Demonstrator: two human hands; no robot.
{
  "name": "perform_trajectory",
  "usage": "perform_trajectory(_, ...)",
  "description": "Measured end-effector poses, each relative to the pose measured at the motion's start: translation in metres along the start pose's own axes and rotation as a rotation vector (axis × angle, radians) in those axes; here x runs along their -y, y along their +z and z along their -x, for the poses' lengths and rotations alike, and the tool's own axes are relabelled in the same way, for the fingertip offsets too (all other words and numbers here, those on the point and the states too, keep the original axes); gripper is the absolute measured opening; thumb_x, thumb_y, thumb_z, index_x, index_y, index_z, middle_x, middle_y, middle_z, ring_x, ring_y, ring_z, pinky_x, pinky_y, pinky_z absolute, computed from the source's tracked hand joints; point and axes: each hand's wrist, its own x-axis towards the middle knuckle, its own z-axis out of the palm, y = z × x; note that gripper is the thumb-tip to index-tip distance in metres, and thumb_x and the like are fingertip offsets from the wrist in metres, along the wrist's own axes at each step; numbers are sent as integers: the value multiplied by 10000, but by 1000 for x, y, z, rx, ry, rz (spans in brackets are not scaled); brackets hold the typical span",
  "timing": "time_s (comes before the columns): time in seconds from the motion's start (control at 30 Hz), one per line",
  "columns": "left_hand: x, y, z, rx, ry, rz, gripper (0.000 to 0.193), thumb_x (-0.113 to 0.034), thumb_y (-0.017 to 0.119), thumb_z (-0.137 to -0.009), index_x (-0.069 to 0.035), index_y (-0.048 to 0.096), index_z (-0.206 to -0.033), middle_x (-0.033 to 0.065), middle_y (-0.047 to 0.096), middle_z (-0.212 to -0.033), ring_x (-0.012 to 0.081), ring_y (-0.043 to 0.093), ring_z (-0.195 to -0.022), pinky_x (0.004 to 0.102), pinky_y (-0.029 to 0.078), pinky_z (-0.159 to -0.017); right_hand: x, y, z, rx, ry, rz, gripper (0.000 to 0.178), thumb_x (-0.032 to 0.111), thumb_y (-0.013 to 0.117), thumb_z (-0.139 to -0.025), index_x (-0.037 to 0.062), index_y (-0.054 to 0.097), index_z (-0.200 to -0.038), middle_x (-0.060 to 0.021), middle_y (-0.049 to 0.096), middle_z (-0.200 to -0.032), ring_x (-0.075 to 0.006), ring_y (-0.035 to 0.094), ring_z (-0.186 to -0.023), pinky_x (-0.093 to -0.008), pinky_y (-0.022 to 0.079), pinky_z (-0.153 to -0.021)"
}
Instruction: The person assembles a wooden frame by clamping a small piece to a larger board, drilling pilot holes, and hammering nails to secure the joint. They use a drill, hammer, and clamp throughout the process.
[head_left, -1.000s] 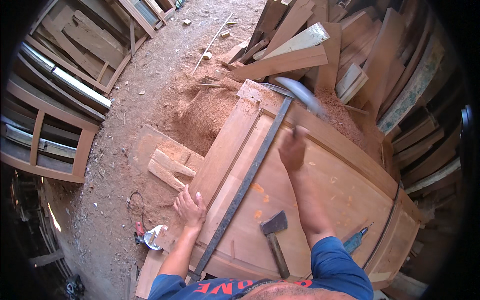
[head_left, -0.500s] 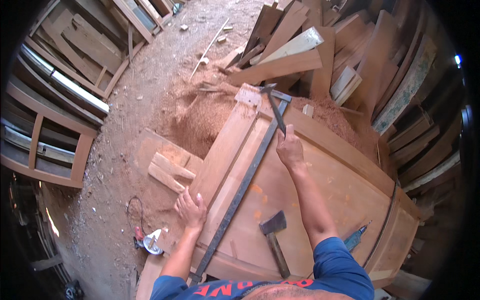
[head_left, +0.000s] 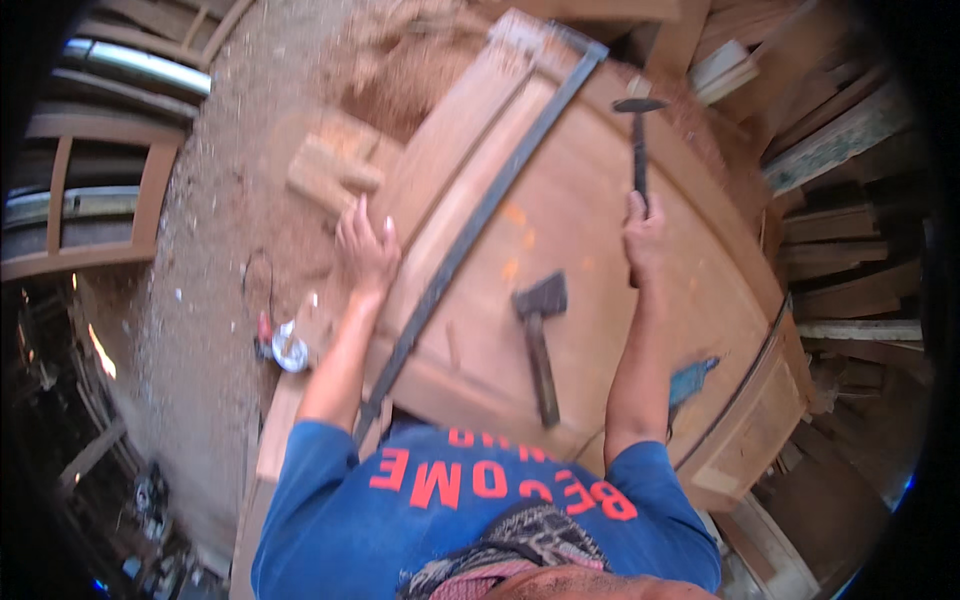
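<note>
My right hand (head_left: 644, 240) is wrapped round the handle of a hammer (head_left: 640, 135), its dark head raised over the right part of a wooden door panel (head_left: 590, 215). Fingers spread, my left hand (head_left: 368, 250) rests at the panel's left edge. A long metal bar clamp (head_left: 480, 215) lies across the panel between my hands. Nearer to me, a hatchet (head_left: 540, 345) lies on the wood with its blade pointing away. A teal power tool (head_left: 690, 380) sits partly hidden behind my right forearm.
Wood offcuts (head_left: 335, 165) lie on the dusty ground beside my left hand. A red tool with a round disc (head_left: 288, 348) stands below them. Stacked boards (head_left: 840, 240) crowd the right side. Wooden frames (head_left: 100, 190) lean at the left. Sawdust (head_left: 410, 70) is heaped beyond the panel.
My right hand has drawn the hammer back from the clamp's far end, toward me and to the right. My left hand stays at the panel's edge. The view has shifted.
</note>
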Motion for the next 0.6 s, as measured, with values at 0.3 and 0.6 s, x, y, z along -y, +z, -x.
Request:
perform_trajectory(0.3, -55, -89, 133, 517, 237, 129, 251, -124, 673, -894, -62, 608, -1128, 188, 608, -1024, 390, 605, -949, 493, 497, -816, -69, -76, 125, 94, 207, 68, 331, 326, 534, -1070, 1, 599, -1054, -46, 566, -786, -164, 534, -720, -351, 453, -672)
perform_trajectory(0.6, -47, -76, 126, 864, 689, 202, 305, -25, 622, -812, -76, 664, -1110, 148, 599, -1139, 341, 586, -1108, 430, 503, -930, -58, -69, 145, 106, -8, 37, 284, 260, 628, -1013, -22, 629, -1040, -220, 628, -790, -316, 632, -731, -434, 502, -693)
